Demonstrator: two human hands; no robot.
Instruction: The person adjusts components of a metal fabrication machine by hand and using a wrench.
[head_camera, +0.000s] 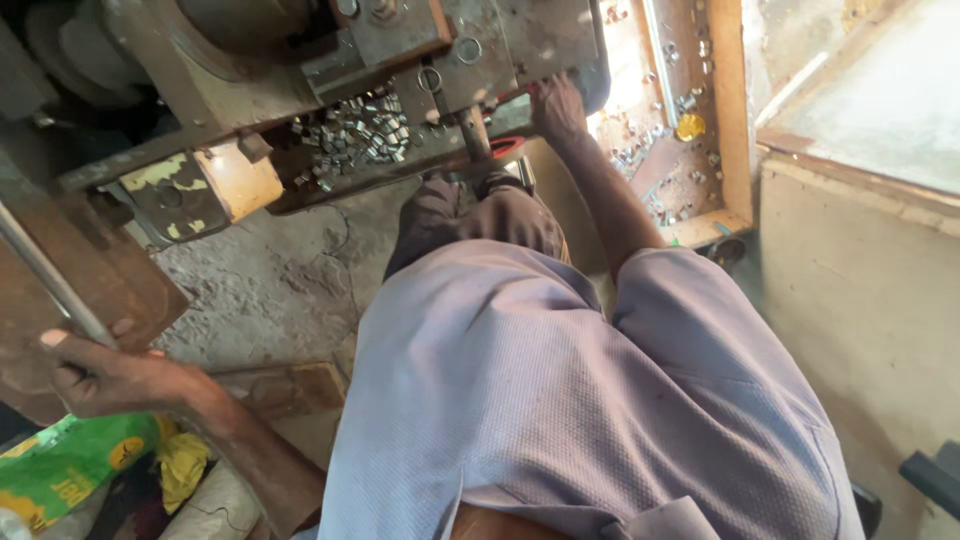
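Note:
My left hand (100, 375) is closed around a long grey metal lever (45, 272) that runs up to the left edge of the view. My right hand (556, 108) reaches forward to the underside of a heavy rusty press machine (400, 40), fingers pressed against its die area; what lies under the fingers is hidden. A heap of small shiny metal pieces (360, 135) lies in the machine's tray just left of that hand. My knee in dark trousers (470, 215) and my lilac shirt fill the centre.
A wooden tray (735, 120) on the right holds scattered small metal parts and one yellow piece (690, 126). Rough concrete floor (270, 280) lies below the machine. A green printed bag (70, 470) sits at bottom left, and a pale wall (860, 300) stands on the right.

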